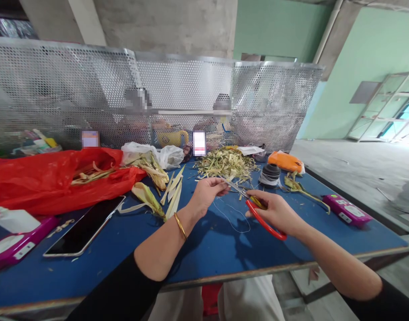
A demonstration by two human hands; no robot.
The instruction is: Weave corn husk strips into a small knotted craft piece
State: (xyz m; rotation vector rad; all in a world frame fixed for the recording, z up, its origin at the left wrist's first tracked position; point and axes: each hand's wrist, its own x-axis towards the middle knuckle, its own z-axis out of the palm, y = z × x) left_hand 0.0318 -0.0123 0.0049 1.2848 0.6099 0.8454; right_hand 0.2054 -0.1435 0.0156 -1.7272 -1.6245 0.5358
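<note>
My right hand [280, 209] is wrapped round the handles of a pair of scissors [258, 218], one handle red and the other yellow. The metal blades point left and up, reaching to the fingertips of my left hand [209, 191]. Thumb and forefinger of that hand are pinched together on a fine white thread [239, 232], which hangs down in a loop above the blue tabletop. Whether anything else sits in the pinch is too small to tell. Behind the blades lies a heap of shredded dry corn husk [226, 164].
Left of my hands lie husk strips [174, 194], a husk piece [147, 200], a phone [86, 229], a red plastic bag [57, 178] and a purple box [24, 243]. To the right are a dark thread spool [270, 174], an orange packet [286, 161] and another purple box [346, 210]. Perforated metal screens [184, 82] stand behind.
</note>
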